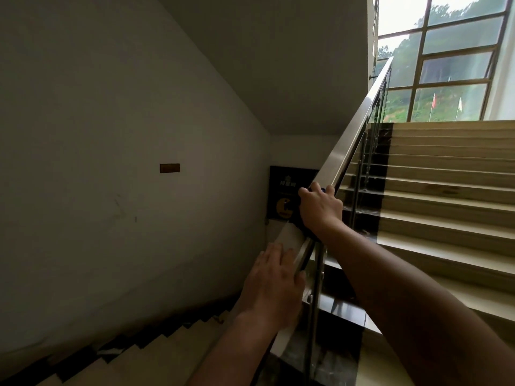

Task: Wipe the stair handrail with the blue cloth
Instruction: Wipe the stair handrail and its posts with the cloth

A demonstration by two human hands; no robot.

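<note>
A flat stainless steel handrail [354, 129] climbs from bottom centre to the upper right. My right hand [320, 210] grips the rail halfway up, fingers curled over its top, with the dark blue cloth [296, 222] bunched under the palm. Only small edges of the cloth show beside the hand and wrist. My left hand [271, 285] rests lower down on the rail's left side, fingers straight along it and the thumb toward the right edge.
Glass panels with steel posts [315, 316] stand under the rail. Beige steps [446, 196] rise on the right toward a large window [451, 59]. More stairs [133, 349] descend at lower left along a white wall. A dark sign [282, 196] hangs on the far wall.
</note>
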